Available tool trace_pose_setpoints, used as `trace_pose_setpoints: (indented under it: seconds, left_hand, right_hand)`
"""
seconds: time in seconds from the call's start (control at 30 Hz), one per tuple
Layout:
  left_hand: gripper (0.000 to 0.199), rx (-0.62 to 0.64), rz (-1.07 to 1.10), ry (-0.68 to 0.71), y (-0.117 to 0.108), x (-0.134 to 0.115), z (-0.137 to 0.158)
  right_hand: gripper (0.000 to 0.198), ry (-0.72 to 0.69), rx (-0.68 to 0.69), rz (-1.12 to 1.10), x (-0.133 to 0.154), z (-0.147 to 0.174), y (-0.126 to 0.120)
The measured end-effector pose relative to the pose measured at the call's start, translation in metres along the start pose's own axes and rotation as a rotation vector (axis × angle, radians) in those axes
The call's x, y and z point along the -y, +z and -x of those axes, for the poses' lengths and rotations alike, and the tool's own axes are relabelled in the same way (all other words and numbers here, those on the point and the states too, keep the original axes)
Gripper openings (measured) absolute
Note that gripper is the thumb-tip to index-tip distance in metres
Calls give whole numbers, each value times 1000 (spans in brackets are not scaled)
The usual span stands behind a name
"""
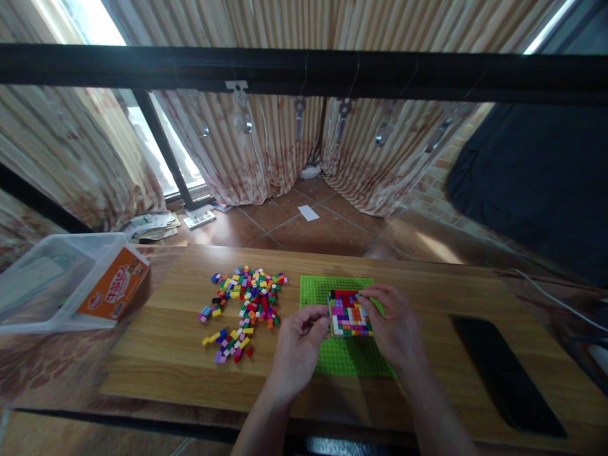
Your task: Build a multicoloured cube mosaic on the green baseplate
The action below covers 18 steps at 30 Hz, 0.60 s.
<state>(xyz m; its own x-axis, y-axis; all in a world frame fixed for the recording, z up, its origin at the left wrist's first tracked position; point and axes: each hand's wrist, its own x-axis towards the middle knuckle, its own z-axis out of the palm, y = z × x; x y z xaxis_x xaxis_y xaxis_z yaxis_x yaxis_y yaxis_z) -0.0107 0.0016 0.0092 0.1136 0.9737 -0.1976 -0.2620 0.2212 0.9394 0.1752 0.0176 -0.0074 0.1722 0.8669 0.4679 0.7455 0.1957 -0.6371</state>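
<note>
striped curtains [266, 158] hang behind a black bar [275, 71]

On your tabletop [166, 354], loose bricks [256, 297] lie left of frame centre, a brick panel [351, 315] over a baseplate [344, 361] just right, a slab [510, 377] lower right; a bin [114, 285] sits far left.

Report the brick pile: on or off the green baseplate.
Off: the brick pile lies on the wooden tabletop, left of the green baseplate.

Striped curtains [237, 152] behind a brown tiled floor [332, 235]
</note>
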Motion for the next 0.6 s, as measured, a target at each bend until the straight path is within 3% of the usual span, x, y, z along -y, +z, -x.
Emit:
trace_pose_setpoints:
  seconds: [0.27, 0.6]
  left_hand:
    - [18, -34, -21, -18, -3, -5, 2]
    - [20, -44, -38, -22, -6, 0, 1]
  right_hand:
    - [22, -34, 52, 95, 2, -2, 14]
    - [19, 163, 19, -101, 2, -4, 18]
